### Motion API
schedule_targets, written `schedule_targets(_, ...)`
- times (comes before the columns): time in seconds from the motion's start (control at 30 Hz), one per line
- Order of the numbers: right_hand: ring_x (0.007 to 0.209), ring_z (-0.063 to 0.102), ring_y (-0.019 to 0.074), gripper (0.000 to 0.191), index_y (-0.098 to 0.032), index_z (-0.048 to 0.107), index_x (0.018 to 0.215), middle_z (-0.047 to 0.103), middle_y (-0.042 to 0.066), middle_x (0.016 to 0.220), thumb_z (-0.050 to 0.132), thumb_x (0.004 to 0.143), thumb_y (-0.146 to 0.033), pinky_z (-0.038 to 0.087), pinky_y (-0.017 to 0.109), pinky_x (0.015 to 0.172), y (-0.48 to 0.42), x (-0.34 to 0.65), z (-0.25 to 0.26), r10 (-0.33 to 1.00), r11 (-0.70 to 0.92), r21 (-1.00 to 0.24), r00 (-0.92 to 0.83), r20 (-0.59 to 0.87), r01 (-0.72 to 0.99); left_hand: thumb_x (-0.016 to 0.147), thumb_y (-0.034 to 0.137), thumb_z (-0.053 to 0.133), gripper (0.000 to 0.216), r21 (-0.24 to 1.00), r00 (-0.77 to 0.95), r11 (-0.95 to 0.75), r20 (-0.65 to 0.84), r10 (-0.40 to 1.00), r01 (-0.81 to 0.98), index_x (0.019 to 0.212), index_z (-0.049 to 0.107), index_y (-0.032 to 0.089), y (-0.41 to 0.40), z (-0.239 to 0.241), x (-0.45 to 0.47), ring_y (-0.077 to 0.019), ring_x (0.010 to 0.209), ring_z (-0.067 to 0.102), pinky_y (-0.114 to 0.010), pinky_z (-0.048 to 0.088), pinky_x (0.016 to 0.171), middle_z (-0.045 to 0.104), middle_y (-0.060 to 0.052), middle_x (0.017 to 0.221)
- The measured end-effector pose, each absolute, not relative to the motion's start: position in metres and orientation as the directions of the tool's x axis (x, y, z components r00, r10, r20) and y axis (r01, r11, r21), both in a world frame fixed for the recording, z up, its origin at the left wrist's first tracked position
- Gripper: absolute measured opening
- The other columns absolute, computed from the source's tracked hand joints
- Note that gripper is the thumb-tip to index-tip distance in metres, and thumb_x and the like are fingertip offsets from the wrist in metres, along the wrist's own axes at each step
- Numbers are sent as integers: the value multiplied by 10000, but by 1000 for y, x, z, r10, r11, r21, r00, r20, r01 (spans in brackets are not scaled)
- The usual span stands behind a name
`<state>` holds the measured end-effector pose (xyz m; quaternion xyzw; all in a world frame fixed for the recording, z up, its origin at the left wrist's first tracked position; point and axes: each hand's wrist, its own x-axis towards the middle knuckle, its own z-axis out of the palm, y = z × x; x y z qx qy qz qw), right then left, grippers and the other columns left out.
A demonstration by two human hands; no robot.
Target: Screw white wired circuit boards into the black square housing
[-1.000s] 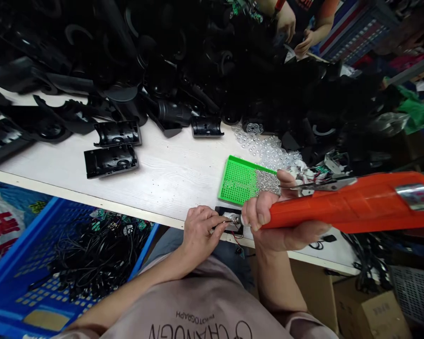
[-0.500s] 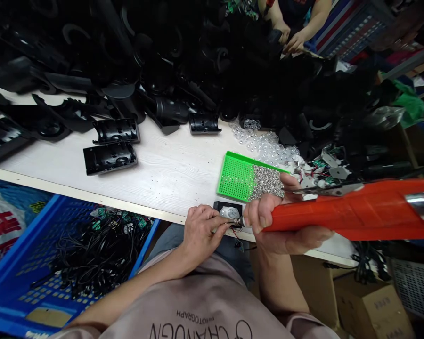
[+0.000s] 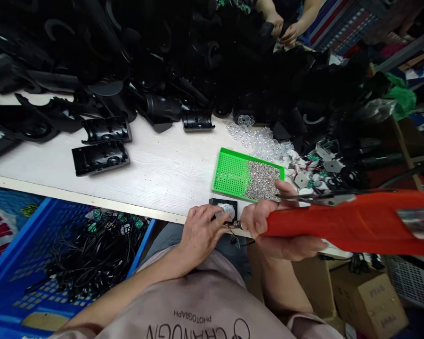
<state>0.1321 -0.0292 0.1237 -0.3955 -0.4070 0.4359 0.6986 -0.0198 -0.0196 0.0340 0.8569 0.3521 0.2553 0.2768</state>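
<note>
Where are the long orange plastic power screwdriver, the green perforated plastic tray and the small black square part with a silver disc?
long orange plastic power screwdriver (image 3: 339, 223), head view, middle of its body
green perforated plastic tray (image 3: 231, 173), head view, bare left half
small black square part (image 3: 227, 209), head view, its silver disc

One orange driver (image 3: 339, 223), one green tray (image 3: 229, 174), one blue crate (image 3: 17, 263).

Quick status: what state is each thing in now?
Orange plastic power screwdriver, gripped in right hand.
Small black block with silver disc, pinched by left hand at white table edge.
Green perforated plastic tray, right half covered in silver screws.
Blue plastic crate, holding black cables.
</note>
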Motion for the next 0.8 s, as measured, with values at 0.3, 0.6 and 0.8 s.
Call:
schedule_targets(0.3,333,382,110,574,-287,605,1112,464,-82,472,610,711,-698,400,272,384,-23,157,101,879,390,-895,377,291,-217,878,337,556,509,691,604,-523,156,781,498,1354,441,199,-1,14,-9,-281,1207,479,-432,373,974,534,-129,1316)
schedule_targets(0.6,341,392,108,573,-282,588,1123,474,-78,484,667,693,-652,368,236,343,-16,150,79,900,367,-884,352,258,-290,873,362,561,504,657,595,-508,112,796,557,1342,464,207,-5,7,-2,-283,1189,497,-440,364,953,548,-124,1309)
schedule_targets(0.8,337,394,112,610,-269,584,1075,471,-86,471,681,642,-687,382,251,356,-17,148,78,911,297,-924,363,197,-243,878,370,550,504,648,595,-513,114,796,562,1345,458,202,-5,5,-2,-276,1180,496,-431,359,951,546,-125,1306)
